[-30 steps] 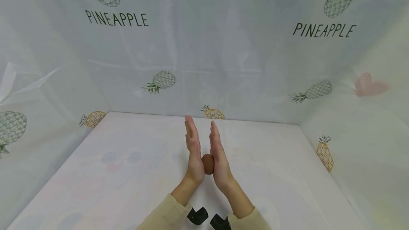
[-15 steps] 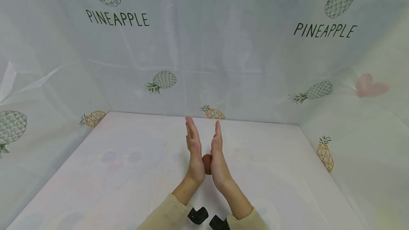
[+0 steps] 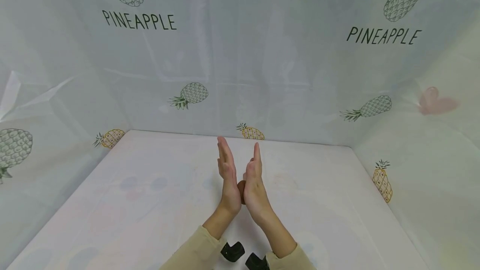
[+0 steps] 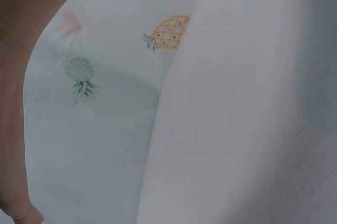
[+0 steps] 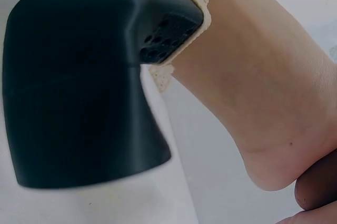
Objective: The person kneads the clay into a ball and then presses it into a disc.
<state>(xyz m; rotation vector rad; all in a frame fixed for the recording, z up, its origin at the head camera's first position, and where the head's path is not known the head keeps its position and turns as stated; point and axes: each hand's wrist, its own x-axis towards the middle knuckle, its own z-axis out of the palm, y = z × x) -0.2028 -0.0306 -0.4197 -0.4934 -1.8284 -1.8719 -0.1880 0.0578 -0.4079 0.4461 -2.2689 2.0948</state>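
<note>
Between the two palms sits a brown, rounded lump (image 3: 241,192), mostly covered by them in the head view. My left hand (image 3: 227,182) stands upright on its left side, fingers straight and pointing away. The right hand (image 3: 255,188) faces it, also with straight fingers, and its palm presses the lump from the right. The palms lie close together at the heels and spread apart towards the fingertips. In the right wrist view the dark brown lump (image 5: 318,184) shows at the heel of a hand, in the lower right corner. Part of a hand (image 4: 13,103) fills the left edge of the left wrist view.
Black wrist mounts (image 3: 232,252) sit at the beige sleeves (image 3: 198,249). One black mount (image 5: 79,92) looms large in the right wrist view. A pale table (image 3: 150,203) lies under the hands, with pineapple-printed sheeting (image 3: 240,53) behind it and on both sides.
My right hand has turned slightly, its fingertips shifting right and its palm moving left over the lump. Less of the lump shows now. The left hand has hardly moved.
</note>
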